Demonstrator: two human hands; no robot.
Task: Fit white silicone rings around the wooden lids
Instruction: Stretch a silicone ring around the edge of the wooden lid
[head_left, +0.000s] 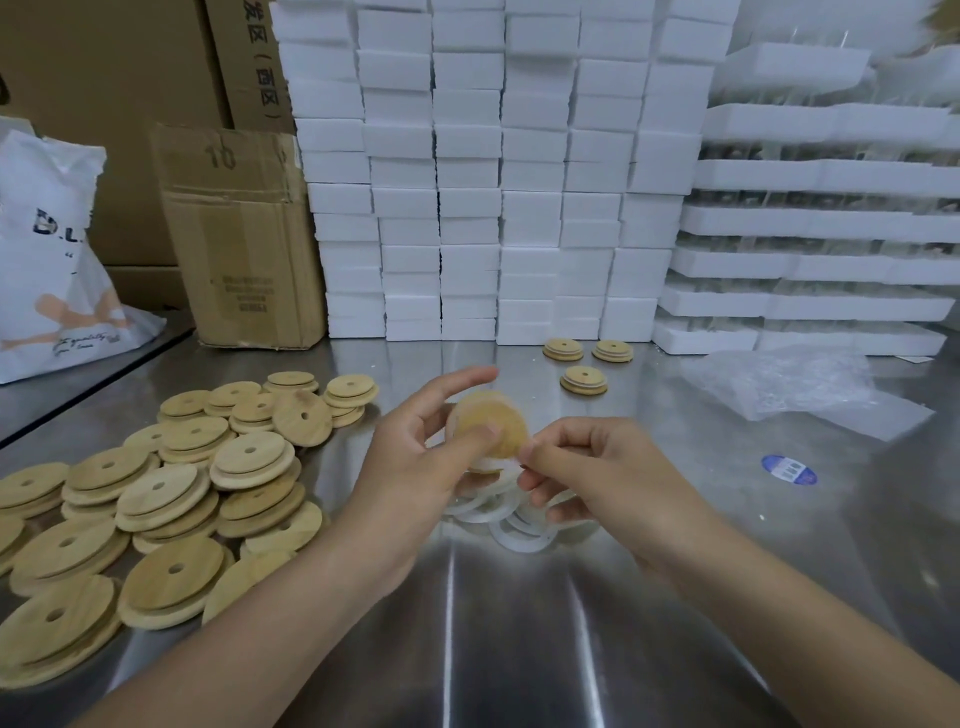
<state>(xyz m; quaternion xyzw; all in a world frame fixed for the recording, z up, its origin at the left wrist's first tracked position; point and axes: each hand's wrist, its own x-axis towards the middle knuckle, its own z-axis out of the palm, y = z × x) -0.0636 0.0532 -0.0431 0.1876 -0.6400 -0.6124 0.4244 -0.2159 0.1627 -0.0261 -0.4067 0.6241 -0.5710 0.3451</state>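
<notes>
My left hand (415, 457) holds a round wooden lid (491, 423) upright above the steel table, thumb pressed on its face, index finger stretched over its top. My right hand (587, 467) pinches the lid's right edge, where a white silicone ring (485, 464) shows along the lower rim. Under both hands lies a small heap of loose white rings (519, 530). A big pile of bare wooden lids (171, 493), each with a centre hole, covers the table's left side. Three lids with white rings (584, 379) sit farther back on the right.
The steel table (519, 649) carries stacked white foam boxes (493, 182) along the back, a cardboard box (244, 234) at back left and a white printed bag (52, 260) at far left. A clear plastic bag (795, 384) and a blue sticker (788, 469) lie on the right.
</notes>
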